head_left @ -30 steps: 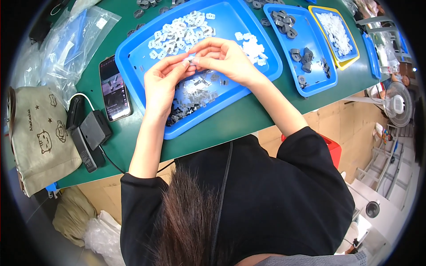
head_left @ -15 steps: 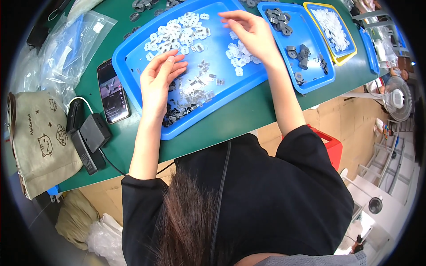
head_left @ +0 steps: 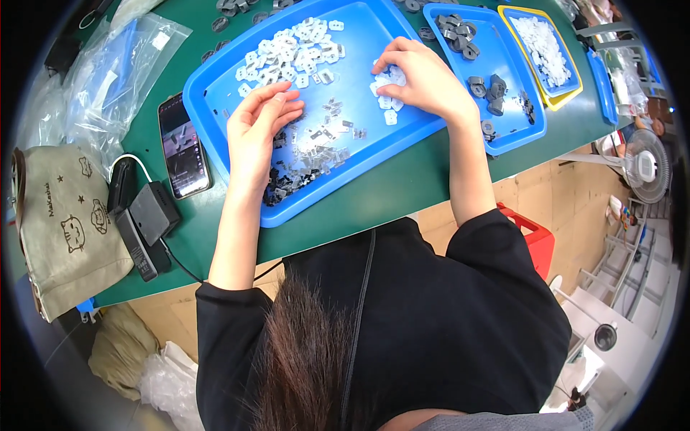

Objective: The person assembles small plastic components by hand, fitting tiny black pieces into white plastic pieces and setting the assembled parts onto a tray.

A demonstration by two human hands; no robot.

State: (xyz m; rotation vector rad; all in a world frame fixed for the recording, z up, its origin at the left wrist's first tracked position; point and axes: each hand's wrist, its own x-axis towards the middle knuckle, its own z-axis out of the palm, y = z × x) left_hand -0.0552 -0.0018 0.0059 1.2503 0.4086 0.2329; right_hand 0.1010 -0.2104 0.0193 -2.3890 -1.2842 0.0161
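Observation:
A large blue tray holds small parts in separate heaps. White plastic pieces are heaped at its far left, and thin clear-and-metallic pieces with black bits lie scattered near its front. My left hand hovers over the left side, fingers curled and thumb against them; whatever they hold is too small or hidden. At the tray's right side, my right hand reaches down to a heap of translucent white pieces. Its thumb and fingers are apart around part of that heap, touching it.
On the right stand a smaller blue tray with dark grey rings and a yellow tray under a blue one of white pieces. Left lie a phone, black charger, canvas bag and clear plastic bags.
My right hand has moved down and slightly right, from above the tray onto the translucent white heap. My left hand has hardly moved.

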